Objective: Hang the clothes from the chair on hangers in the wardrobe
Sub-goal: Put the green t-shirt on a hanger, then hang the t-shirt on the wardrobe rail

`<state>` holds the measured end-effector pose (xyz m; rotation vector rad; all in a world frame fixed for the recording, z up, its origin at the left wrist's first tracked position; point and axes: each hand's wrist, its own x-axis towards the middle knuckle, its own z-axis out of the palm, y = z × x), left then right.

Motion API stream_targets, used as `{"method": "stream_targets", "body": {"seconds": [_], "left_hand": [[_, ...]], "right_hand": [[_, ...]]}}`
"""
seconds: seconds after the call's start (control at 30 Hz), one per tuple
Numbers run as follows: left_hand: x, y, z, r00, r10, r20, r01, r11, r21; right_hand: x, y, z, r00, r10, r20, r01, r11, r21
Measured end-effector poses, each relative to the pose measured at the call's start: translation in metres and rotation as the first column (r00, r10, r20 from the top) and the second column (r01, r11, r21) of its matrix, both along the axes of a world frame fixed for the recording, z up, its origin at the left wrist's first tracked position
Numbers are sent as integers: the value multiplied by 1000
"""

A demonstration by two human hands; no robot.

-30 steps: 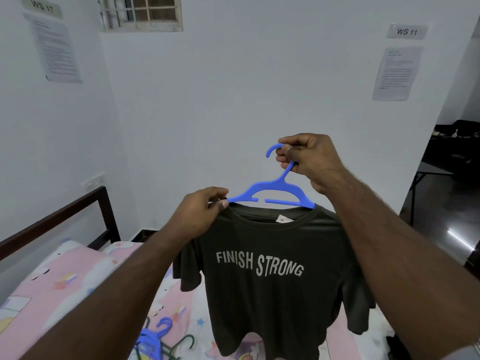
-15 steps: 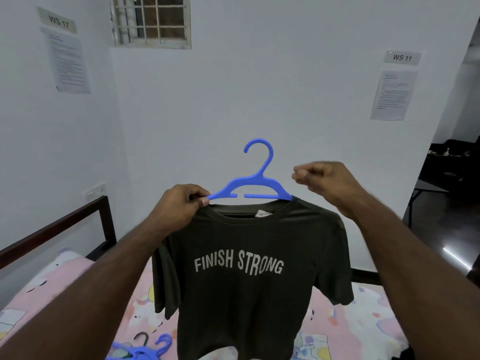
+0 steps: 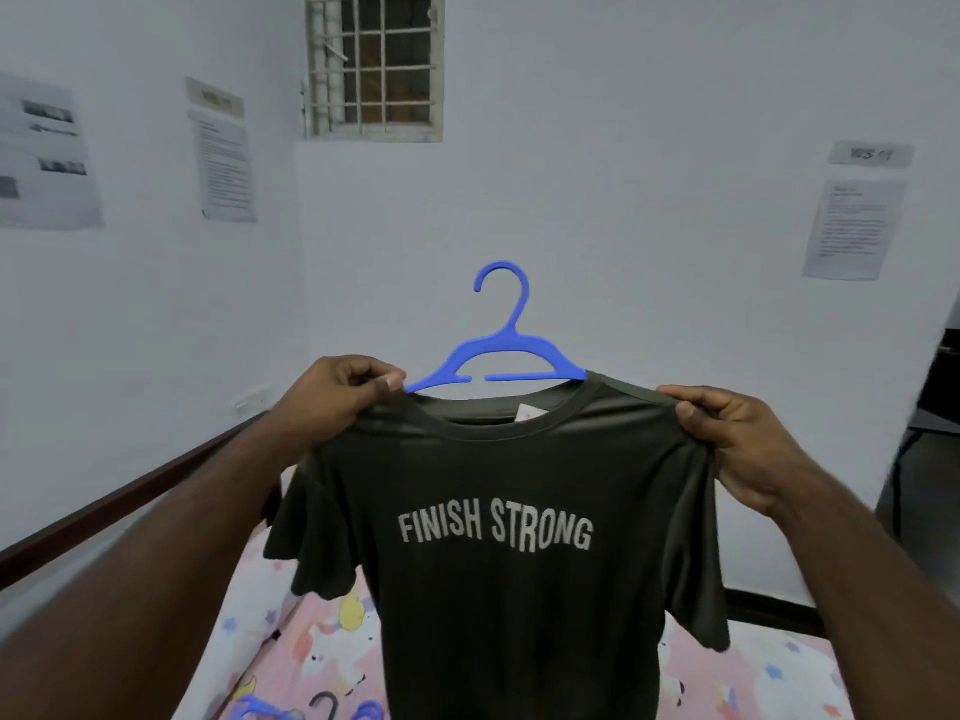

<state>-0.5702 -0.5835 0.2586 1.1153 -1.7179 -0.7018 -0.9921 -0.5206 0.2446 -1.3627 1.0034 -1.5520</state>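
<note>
A dark olive T-shirt (image 3: pixel 498 605) printed "FINISH STRONG" hangs in front of me on a blue plastic hanger (image 3: pixel 501 350). The hanger's right arm is inside the neck; its left arm end pokes out by the collar. My left hand (image 3: pixel 332 402) pinches the shirt's left shoulder at the hanger's left tip. My right hand (image 3: pixel 737 439) grips the right shoulder seam, stretching the fabric outward. The hook stands free above the collar. No chair or wardrobe is in view.
A bed with a pink cartoon sheet (image 3: pixel 311 657) lies below, with a dark wooden rail (image 3: pixel 130 501) on its left. Spare hangers (image 3: pixel 311 709) lie on the sheet at the bottom edge. White walls carry paper notices (image 3: pixel 852 228); a barred window (image 3: pixel 374 65) sits high.
My right hand let go of the hanger's neck, moved down and right, and now grips the shirt's right shoulder. The shirt has risen and spread wider; the view tilted up.
</note>
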Motion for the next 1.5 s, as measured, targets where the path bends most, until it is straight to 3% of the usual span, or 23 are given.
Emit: {"method": "stream_targets", "body": {"seconds": [0.07, 0.17, 0.3, 0.6, 0.83, 0.93, 1.1, 1.33, 1.5], "left_hand": [[23, 2, -10, 978, 17, -208, -2, 997, 71], [55, 7, -35, 850, -195, -488, 303, 941, 151], [71, 16, -51, 776, -204, -597, 363, 919, 158], [87, 68, -61, 699, 26, -715, 112, 983, 146], [83, 153, -56, 649, 161, -743, -87, 987, 138], [78, 196, -48, 569, 191, -800, -197, 976, 92], [73, 276, -33, 503, 249, -827, -383, 923, 45], [73, 401, -6, 549, 508, -664, -637, 769, 61], [63, 480, 8, 446, 574, -687, -756, 652, 54]], "right_hand": [[3, -5, 0, 999, 6, 33, -6, 1000, -7], [9, -13, -3, 999, 26, 44, -26, 1000, 10], [20, -27, -8, 998, 60, 18, -61, 996, 62], [53, -46, -10, 979, 202, 25, -203, 976, 73], [73, -45, -18, 891, 445, 86, -452, 887, 90], [86, -37, -17, 851, 505, 145, -516, 855, 52], [119, -17, -8, 770, 605, 202, -620, 785, 9], [179, 28, 7, 617, 756, 220, -772, 635, -17], [225, 75, 18, 470, 839, 272, -869, 494, -22]]}}
